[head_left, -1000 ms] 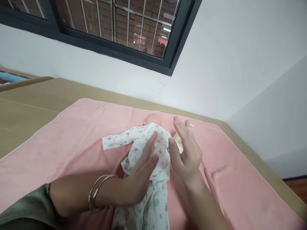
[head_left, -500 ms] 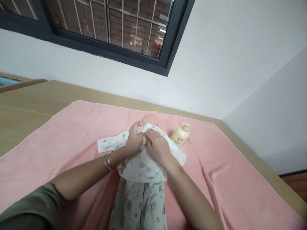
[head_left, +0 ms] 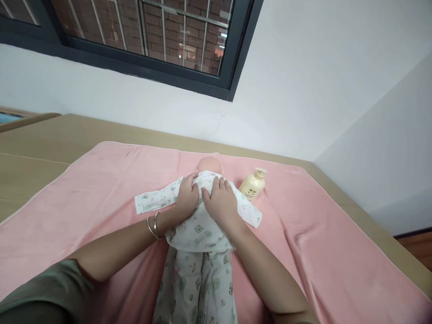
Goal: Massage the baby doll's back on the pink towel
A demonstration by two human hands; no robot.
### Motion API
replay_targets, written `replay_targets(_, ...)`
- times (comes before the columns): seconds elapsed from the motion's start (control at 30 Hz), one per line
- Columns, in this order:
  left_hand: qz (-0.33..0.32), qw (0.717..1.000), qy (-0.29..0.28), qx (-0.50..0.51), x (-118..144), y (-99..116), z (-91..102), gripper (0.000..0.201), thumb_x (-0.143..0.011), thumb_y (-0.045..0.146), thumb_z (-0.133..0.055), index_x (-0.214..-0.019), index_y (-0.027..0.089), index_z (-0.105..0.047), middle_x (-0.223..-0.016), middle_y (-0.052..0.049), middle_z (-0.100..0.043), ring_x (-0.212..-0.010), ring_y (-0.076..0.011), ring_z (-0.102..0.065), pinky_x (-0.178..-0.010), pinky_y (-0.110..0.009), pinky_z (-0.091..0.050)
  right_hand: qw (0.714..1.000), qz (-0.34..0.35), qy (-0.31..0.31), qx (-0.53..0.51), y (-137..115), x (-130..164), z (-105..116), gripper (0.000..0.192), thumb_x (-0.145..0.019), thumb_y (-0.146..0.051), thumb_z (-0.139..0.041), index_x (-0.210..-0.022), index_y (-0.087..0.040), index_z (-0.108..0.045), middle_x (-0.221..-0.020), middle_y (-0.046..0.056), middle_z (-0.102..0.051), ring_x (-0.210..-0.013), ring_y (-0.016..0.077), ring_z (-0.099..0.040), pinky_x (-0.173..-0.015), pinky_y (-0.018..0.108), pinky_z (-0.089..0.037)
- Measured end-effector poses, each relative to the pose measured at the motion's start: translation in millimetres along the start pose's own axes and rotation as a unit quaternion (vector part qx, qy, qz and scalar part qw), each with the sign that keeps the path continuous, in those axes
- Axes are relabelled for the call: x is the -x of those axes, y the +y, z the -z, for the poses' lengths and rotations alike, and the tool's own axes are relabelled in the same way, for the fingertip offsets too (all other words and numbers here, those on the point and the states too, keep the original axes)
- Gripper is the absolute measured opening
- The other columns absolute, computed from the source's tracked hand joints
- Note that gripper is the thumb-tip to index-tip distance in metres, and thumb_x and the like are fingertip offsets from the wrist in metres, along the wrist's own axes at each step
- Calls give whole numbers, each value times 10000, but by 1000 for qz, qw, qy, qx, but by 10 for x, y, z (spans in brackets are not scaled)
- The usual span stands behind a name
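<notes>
A baby doll [head_left: 209,165] lies face up on a pink towel [head_left: 101,189], dressed in a white printed top [head_left: 199,229] and matching trousers [head_left: 197,288]. My left hand [head_left: 186,198], with two bangles on the wrist, pinches the top's fabric at the doll's left shoulder near the collar. Palm down on the doll's chest rests my right hand [head_left: 221,203], its fingertips at the neckline. The doll's sleeves spread out to both sides.
A cream pump bottle [head_left: 253,184] stands on the towel just right of the doll's head. The towel covers a beige bed or mattress [head_left: 43,135] set against a white wall under a barred window [head_left: 151,31]. The bed's right edge drops to a wooden floor.
A second ago both hands hovered open over the doll's belly. They moved up to the collar and settled on the top. The bottle, then hidden behind my right hand, is now in view.
</notes>
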State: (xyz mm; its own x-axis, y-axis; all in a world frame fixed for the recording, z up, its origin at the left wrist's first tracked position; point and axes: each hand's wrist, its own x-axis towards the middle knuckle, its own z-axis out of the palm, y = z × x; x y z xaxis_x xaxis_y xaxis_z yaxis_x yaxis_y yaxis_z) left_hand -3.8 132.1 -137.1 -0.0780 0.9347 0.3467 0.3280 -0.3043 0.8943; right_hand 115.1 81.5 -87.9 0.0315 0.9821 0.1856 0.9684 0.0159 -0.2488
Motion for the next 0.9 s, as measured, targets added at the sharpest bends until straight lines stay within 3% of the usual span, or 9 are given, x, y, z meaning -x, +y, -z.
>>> replay_targets(0.1,6,1000,-2,2,5,13,11,417,-863,156,-425,-1222,174,-637,-1262,-125,-663,-1257,-284,-571,-1149,-494,-421,998,53,2,32,-129,151,-33,608,-1025,-332,-406,-1536,-3,-387,-1598,268,-346,-1520,377,-294,-1240,547,-223)
replay_targets(0.23,10,1000,-1,-3,8,23,7,405,-865,151,-423,-1210,174,-634,-1236,-127,-670,-1215,-287,-592,-1121,-504,-444,985,169,-31,5,-80,86,-28,516,-1023,-226,-348,-1512,-108,-463,-1625,142,-363,-1548,292,-249,-1267,515,-174)
replay_targets(0.33,-6,1000,4,-15,15,29,-7,408,-860,135,-419,-1204,181,-634,-1215,-122,-674,-1226,-290,-584,-1136,-509,-429,994,100,-28,-17,61,-88,36,522,-1050,-338,-346,-1511,-124,-466,-1604,137,-406,-1516,312,-320,-1238,515,-247)
replay_targets(0.47,-26,999,6,-30,25,20,-26,413,-876,137,-399,-1221,166,-623,-1229,-136,-673,-1243,-292,-577,-1147,-514,-422,999,-36,-10,27,64,-103,80,630,-1055,-402,-344,-1479,54,-439,-1505,300,-472,-1433,382,-440,-1174,503,-350)
replay_targets(0.57,-59,998,7,-36,18,-28,-41,402,-892,138,-371,-1198,173,-630,-1237,-124,-684,-1255,-268,-589,-1199,-515,-370,997,10,-11,71,-64,52,35,598,-1048,-326,-351,-1501,61,-406,-1538,304,-422,-1467,385,-391,-1206,518,-301)
replay_targets(0.7,-132,990,-8,-52,-1,-121,-63,391,-915,145,-338,-1146,190,-652,-1266,-102,-701,-1301,-243,-582,-1250,-524,-303,989,132,-49,55,-119,131,37,545,-1020,-221,-373,-1540,-63,-414,-1624,173,-348,-1538,331,-263,-1253,505,-220)
replay_targets(0.8,-145,985,-23,-85,-9,-150,-75,427,-940,163,-328,-1260,168,-611,-1349,-122,-664,-1345,-247,-556,-1236,-520,-341,992,103,-69,19,-29,50,160,520,-1044,-293,-359,-1534,-141,-443,-1619,112,-383,-1532,314,-280,-1238,521,-248)
replay_targets(0.9,-162,977,-44,-135,-12,-135,-77,454,-964,184,-312,-1332,140,-575,-1400,-142,-633,-1391,-262,-517,-1236,-521,-342,995,56,-78,15,79,-35,279,530,-1045,-400,-396,-1508,-156,-480,-1605,119,-407,-1525,364,-276,-1211,556,-274)
